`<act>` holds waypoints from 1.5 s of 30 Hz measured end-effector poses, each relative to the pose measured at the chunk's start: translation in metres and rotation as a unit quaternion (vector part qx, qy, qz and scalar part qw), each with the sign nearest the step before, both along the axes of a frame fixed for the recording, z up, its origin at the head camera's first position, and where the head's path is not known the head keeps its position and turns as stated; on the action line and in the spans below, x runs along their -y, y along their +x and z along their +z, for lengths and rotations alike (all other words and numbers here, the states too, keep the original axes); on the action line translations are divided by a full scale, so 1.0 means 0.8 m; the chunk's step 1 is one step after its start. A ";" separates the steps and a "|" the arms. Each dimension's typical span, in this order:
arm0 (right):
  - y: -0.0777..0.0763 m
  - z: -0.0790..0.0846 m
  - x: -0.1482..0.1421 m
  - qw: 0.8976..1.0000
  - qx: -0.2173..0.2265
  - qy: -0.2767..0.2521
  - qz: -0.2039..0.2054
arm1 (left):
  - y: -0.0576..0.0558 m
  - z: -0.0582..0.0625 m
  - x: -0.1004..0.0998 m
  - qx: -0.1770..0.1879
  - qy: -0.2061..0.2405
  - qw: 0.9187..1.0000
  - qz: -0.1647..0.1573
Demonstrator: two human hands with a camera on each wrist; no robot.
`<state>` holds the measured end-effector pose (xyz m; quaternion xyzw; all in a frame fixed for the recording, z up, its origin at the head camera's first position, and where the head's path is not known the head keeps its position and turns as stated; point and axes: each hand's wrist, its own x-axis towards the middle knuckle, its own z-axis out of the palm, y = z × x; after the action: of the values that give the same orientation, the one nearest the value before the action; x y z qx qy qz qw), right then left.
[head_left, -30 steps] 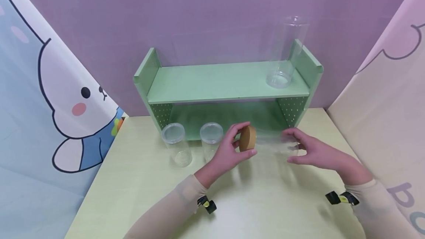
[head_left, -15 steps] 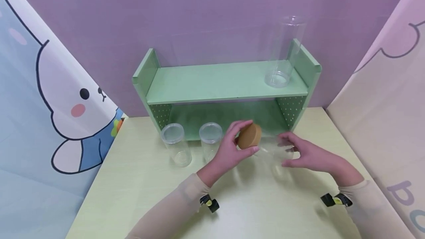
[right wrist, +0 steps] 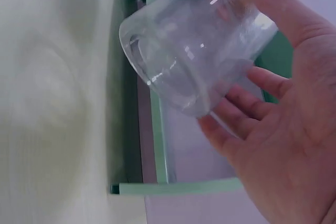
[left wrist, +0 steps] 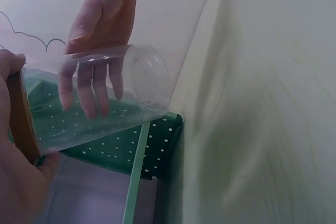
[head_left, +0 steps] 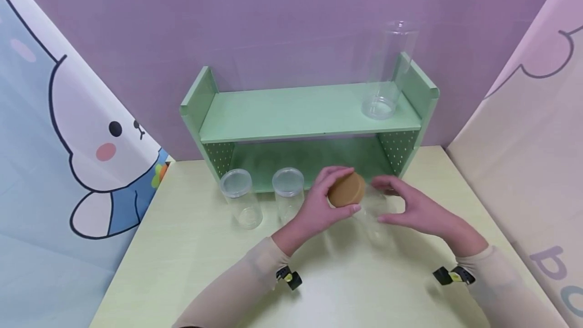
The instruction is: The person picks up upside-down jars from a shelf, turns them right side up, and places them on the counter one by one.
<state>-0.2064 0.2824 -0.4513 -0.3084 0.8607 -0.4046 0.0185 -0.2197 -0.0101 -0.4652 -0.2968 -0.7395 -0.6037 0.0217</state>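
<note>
In the head view my left hand (head_left: 319, 209) grips the orange-brown round lid (head_left: 347, 191) of a clear jar (left wrist: 50, 129), thumb below and fingers above. The jar is off the table, tilted in the head view with its base away from the left hand. My right hand (head_left: 416, 209) is spread around the jar's body, thumb and fingers apart. In the left wrist view its straight fingers (left wrist: 84, 90) show through the clear wall. The right wrist view has the jar's base (right wrist: 163, 72) towards the table, with fingertips close along its side.
A green two-tier shelf (head_left: 282, 113) stands at the back. A tall clear jar (head_left: 380, 108) is on its top board, right end. Two smaller clear jars with pale lids, a left one (head_left: 237, 183) and a right one (head_left: 288, 182), stand on the pale table (head_left: 346, 287) before it.
The left hand has turned the jar so the lid's top faces the head camera more and the base points nearer the viewer. The right hand has moved left, closer to the lid.
</note>
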 end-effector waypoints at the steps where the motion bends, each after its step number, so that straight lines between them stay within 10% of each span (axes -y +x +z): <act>1: -0.001 -0.001 0.003 1.000 -0.004 -0.004 0.000 | 0.000 0.001 0.000 -0.001 -0.002 1.000 -0.001; 45: 0.003 -0.016 0.033 1.000 -0.002 -0.020 -0.016 | 0.018 0.024 0.019 -0.030 -0.071 0.997 0.020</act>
<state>-0.2043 0.2561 -0.4643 -0.2956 0.8575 -0.4211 0.0039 -0.2055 -0.0249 -0.4464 -0.3008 -0.7855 -0.5397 0.0347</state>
